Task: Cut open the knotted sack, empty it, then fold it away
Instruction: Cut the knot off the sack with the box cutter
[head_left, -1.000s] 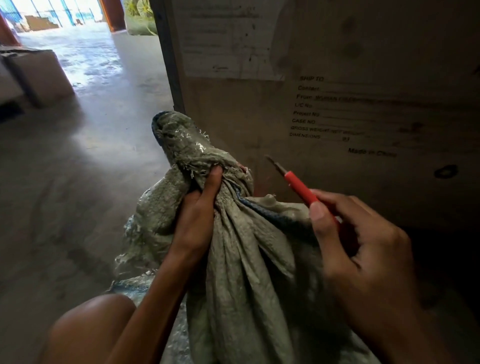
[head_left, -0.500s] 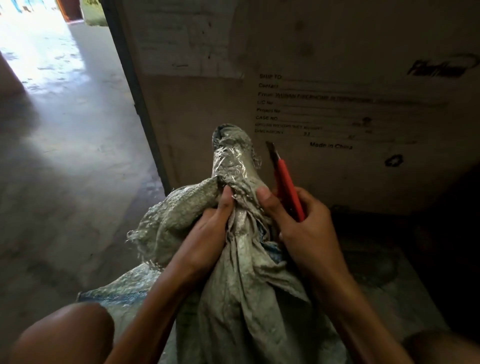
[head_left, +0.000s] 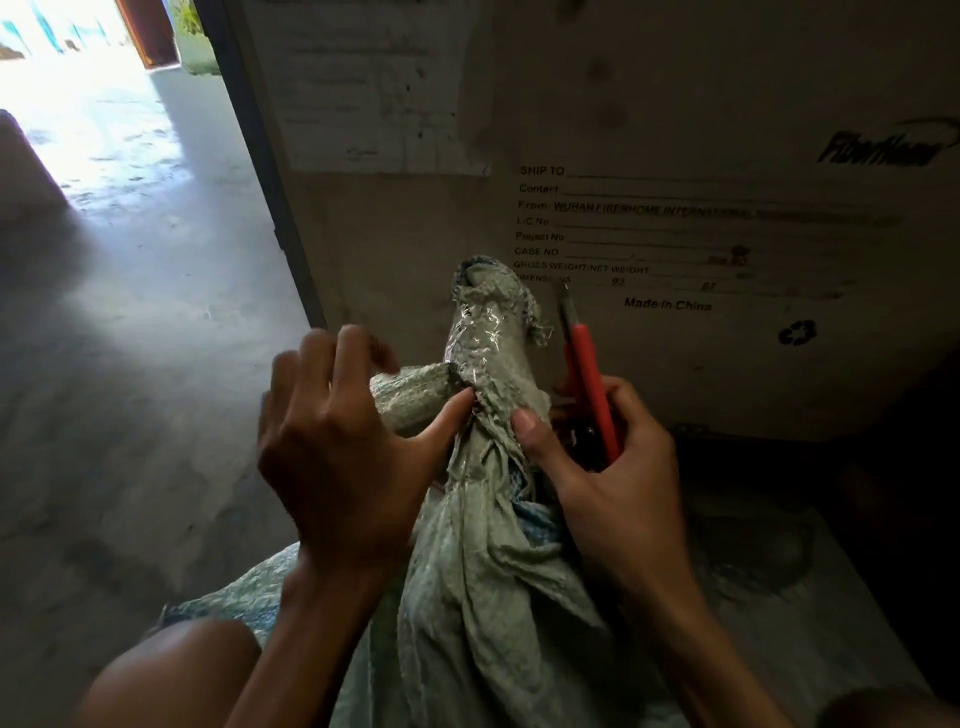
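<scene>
Presently the sack (head_left: 483, 597) is stood neck (head_left: 491, 332) upward, close before the crate (head_left: 675, 130); floor (head_left: 130, 338) is open leftward. Left hand (head_left: 337, 447) is relaxed, thumb on neck; cutter (head_left: 587, 374), blade upward, is gripped by right hand (head_left: 623, 483).

A single head-worn camera looks forward and down, close over the sack (head_left: 483, 571) before a printed crate (head_left: 675, 130).

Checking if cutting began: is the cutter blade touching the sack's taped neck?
Apart. Head view: cutter blade stands right of the taped neck, with bare box showing between them.
</scene>
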